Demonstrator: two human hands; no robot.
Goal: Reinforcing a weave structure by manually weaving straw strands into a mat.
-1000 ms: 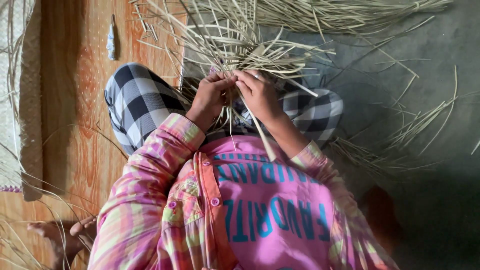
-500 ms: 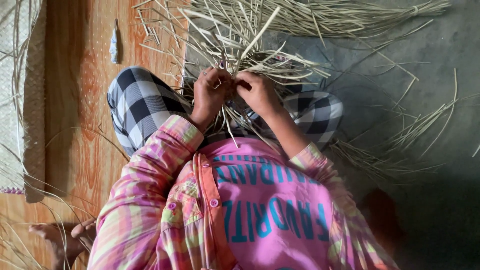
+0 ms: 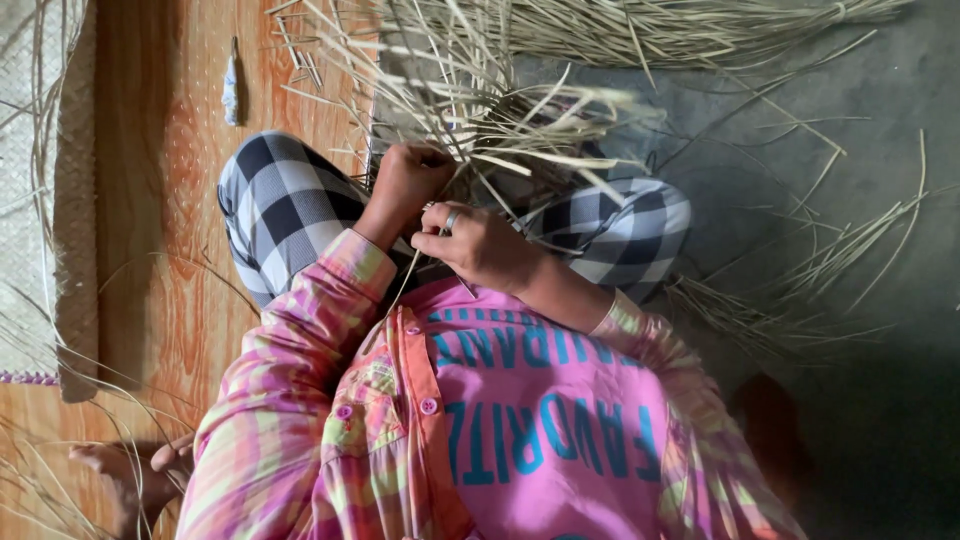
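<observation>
On the orange wooden floor, pale dry straw strips are being pinched by both the left hand and the right hand; seemingly most strips are being left loose, unwoven.

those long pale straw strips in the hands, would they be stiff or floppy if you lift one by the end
Probably springy, not limp: the straw strips arc outward from where the left hand and right hand grip them. Likely very light, being thin and flat. Possibly prone to creasing; several loose ones on the grey floor show bends.
</observation>
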